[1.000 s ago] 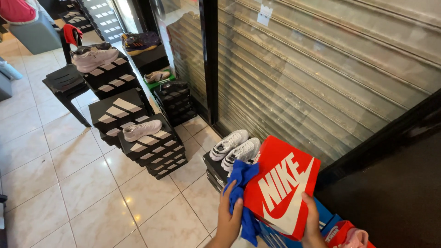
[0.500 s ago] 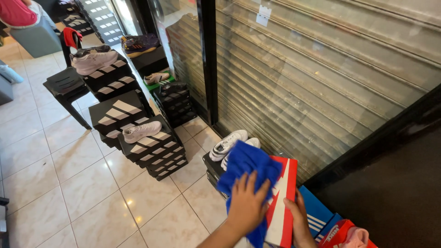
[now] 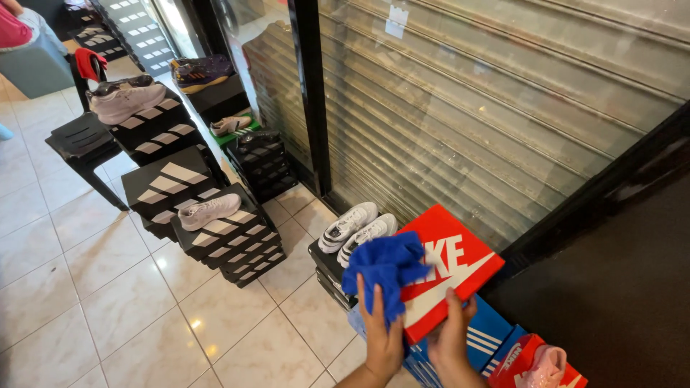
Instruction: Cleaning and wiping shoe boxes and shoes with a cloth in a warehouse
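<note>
While your left hand (image 3: 383, 338) presses a crumpled blue cloth (image 3: 389, 269) against the box, your fingers stand nearly straight and together, pointing up, with the soft, fuzzy cloth bunched over their tips. Your right hand (image 3: 451, 338) grips the lower edge of the red box (image 3: 449, 269), fingers curled round that edge, thumb side on the lid. The box is flat, rectangular cardboard, glossy red with a white mark, tilted up toward you and held above a stack of blue boxes (image 3: 489, 338) with white stripes; I count at least two of those, their edges partly hidden. At bottom right sits one more red box (image 3: 517, 363) with one pink shoe (image 3: 544, 366) on it, soft looking.

Just left of the cloth, two white shoes (image 3: 357, 228) lie side by side on a short stack of black boxes (image 3: 327, 269). Further left stand black striped boxes (image 3: 223, 237) in leaning stacks, matte cardboard with white bars; one pale pink shoe (image 3: 208, 211) lies on the near stack, one grey shoe (image 3: 126, 100) on the far one. One dark purple shoe (image 3: 201, 72) rests on a black stand behind. One black stool (image 3: 83, 140) stands at left.

Floor (image 3: 108, 302) is glossy cream square tile. Ribbed metal shutter (image 3: 467, 108) behind glass fills the right, with a dark frame (image 3: 310, 93).
</note>
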